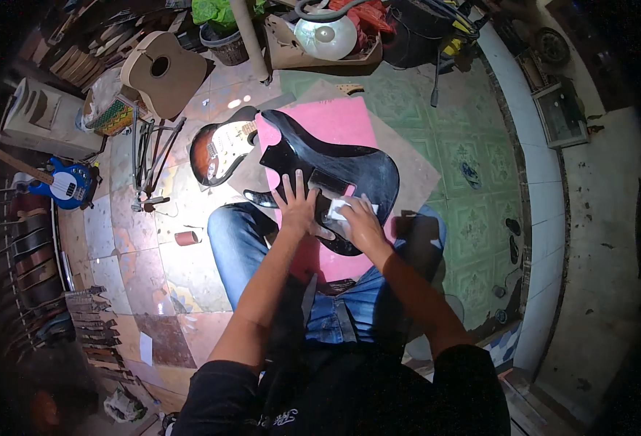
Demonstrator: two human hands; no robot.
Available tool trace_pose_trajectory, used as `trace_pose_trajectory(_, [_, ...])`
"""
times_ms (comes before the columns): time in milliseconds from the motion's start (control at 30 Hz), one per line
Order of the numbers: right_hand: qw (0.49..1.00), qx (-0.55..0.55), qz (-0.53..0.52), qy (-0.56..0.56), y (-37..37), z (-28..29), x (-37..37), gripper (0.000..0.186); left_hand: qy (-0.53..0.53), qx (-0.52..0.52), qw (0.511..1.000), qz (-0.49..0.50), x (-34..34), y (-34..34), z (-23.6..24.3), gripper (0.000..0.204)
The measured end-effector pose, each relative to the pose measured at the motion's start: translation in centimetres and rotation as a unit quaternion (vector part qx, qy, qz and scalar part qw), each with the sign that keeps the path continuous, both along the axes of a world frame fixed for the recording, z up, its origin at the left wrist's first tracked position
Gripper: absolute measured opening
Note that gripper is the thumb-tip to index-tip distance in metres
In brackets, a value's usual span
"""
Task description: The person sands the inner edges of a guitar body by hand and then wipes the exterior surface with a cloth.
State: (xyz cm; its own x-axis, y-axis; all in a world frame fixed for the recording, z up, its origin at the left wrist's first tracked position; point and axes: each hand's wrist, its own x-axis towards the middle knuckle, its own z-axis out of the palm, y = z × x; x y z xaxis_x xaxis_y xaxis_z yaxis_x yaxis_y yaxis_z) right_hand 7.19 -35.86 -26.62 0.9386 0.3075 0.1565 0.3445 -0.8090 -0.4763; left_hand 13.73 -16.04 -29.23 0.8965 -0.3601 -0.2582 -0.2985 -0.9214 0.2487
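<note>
A glossy black electric guitar body [335,163] without a neck lies across my knees on a pink sheet [339,120]. My left hand [296,206] rests flat on its lower part, fingers spread. Just to the right, my right hand [360,221] presses a small pale folded piece, sandpaper or cloth [339,208], against the body's surface. I sit with my legs in blue jeans [244,240] under the guitar body.
A sunburst guitar body [215,152] lies left of the black one. An unfinished acoustic body [162,71] and a blue bass [66,182] lie further left. Guitar necks [91,330] line the lower left. A box with a round lamp [325,35] stands ahead.
</note>
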Motion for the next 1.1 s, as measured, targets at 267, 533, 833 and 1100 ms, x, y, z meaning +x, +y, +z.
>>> trace_pose_trajectory(267, [0.997,0.01,-0.056,0.056,-2.6,-0.3,-5.3,0.04,0.048,0.035,0.998,-0.01,0.1,0.4,0.4,0.14])
trace_pose_trajectory(533, [0.989,-0.006,-0.142,-0.033,-1.7,-0.6,-0.9,0.034,-0.026,0.014,1.0,-0.003,-0.5,0.8,-1.3,0.118])
trace_pose_trajectory(833, [0.982,-0.017,-0.188,-0.023,-4.7,-0.6,0.4,0.039,-0.016,-0.002,1.0,0.0,-0.2,0.1,0.9,0.117])
trace_pose_trajectory(1100, [0.995,0.004,-0.097,0.03,-3.6,-1.9,-6.5,0.041,0.031,-0.001,0.999,0.012,-0.4,0.4,1.2,0.108])
